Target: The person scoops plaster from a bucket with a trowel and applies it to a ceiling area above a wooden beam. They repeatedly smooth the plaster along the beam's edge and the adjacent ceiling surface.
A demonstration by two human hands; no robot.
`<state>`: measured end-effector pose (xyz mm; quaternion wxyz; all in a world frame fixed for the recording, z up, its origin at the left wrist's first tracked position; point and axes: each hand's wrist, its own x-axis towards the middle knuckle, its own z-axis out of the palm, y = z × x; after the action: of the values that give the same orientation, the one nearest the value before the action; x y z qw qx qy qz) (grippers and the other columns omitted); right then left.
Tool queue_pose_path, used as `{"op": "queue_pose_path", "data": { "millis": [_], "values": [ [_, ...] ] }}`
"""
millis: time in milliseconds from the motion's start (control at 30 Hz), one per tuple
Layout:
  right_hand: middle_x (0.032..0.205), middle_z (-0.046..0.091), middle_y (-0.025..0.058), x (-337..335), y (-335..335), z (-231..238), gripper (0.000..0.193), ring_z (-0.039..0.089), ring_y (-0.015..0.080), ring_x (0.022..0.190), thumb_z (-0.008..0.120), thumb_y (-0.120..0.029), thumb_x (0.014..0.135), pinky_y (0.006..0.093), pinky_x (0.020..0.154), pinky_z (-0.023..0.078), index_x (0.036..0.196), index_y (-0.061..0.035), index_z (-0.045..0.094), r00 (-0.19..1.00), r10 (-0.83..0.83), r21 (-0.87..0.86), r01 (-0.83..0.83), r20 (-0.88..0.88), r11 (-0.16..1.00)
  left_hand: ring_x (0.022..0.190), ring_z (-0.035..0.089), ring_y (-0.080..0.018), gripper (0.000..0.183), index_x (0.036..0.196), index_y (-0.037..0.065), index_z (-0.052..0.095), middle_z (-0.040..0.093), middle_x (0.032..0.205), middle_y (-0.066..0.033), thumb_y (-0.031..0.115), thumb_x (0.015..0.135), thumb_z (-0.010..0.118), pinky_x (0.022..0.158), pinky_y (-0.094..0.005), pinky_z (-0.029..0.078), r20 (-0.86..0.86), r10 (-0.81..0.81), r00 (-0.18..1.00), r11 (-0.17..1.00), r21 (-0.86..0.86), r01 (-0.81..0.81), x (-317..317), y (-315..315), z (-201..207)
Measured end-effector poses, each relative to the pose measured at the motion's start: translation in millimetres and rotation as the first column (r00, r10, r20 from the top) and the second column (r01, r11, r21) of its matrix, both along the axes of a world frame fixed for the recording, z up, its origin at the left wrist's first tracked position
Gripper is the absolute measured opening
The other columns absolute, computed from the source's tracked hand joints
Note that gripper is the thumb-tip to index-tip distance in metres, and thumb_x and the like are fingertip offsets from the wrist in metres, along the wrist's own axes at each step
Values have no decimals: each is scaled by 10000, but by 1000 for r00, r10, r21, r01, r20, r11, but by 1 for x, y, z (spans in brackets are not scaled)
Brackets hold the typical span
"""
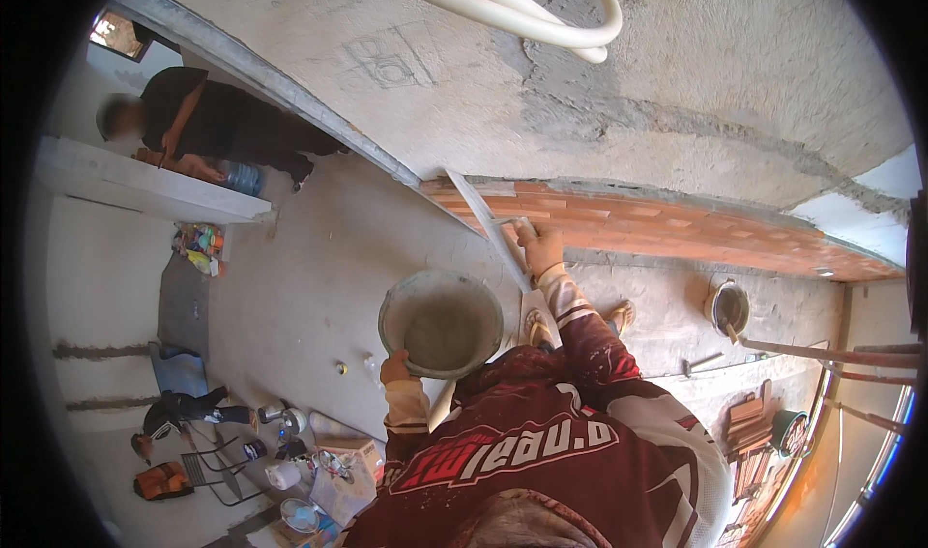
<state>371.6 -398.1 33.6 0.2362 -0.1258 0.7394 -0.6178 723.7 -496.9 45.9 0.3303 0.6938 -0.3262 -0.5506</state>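
Note:
My left hand (396,366) grips the near-left rim of a round bucket (389,308) held in front of my body. Grey wet mortar (440,343) lies inside it. My right hand (541,248) is closed on the handle of a long, flat plastering trowel (483,215). The blade slants away to the far left, its far end by the edge of the wall (464,132). Orange bricks (619,221) show bare along the wall's lower part, just beyond my right hand. From this view I cannot tell whether the blade touches them.
A white hose (503,12) loops at the top. A second bucket (727,308) stands right, near wooden poles (831,353). Stacked bricks (749,420) lie lower right. One person (222,118) stands far left; another (184,408) is lower left, near a metal chair (215,469) and clutter.

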Motion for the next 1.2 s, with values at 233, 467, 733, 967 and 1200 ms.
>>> {"op": "queue_pose_path", "data": {
  "millis": [233,467,733,967,1200],
  "values": [
    [677,656,122,-21,38,0,420,613,188,629,653,-361,846,333,608,473,919,50,701,998,-27,37,25,58,999,734,631,-287,249,874,-82,635,638,860,-163,104,712,661,639,-412,533,106,-77,991,997,8,77,-29,10,11],
    [630,601,40,-35,64,5,378,487,94,535,668,-339,868,276,499,398,848,37,693,996,-63,-13,64,63,998,795,647,-303,226,918,42,677,662,878,-161,185,743,656,690,-406,514,513,-440,737,854,-13,519,-7,2,-45],
    [703,662,137,-77,103,22,415,630,210,660,647,-369,848,337,636,486,937,33,696,994,104,90,-102,-16,991,798,646,-297,239,892,18,657,648,868,-163,208,748,646,693,-415,520,677,-498,542,720,-25,693,-59,30,-34],
    [925,678,202,-95,139,46,402,663,293,819,675,-314,840,358,746,505,1068,17,646,866,299,264,-204,-400,943,795,646,-290,311,925,-71,598,627,887,-173,179,743,628,652,-425,547,94,-215,972,977,21,214,-112,59,-37],
    [944,695,177,-109,161,53,417,670,283,838,707,-329,799,366,758,510,1071,-15,669,871,411,203,-366,-270,908,824,642,-295,382,891,-29,676,663,879,-183,322,745,649,747,-422,501,312,-322,894,944,39,327,-113,79,-61]
  ]
}}
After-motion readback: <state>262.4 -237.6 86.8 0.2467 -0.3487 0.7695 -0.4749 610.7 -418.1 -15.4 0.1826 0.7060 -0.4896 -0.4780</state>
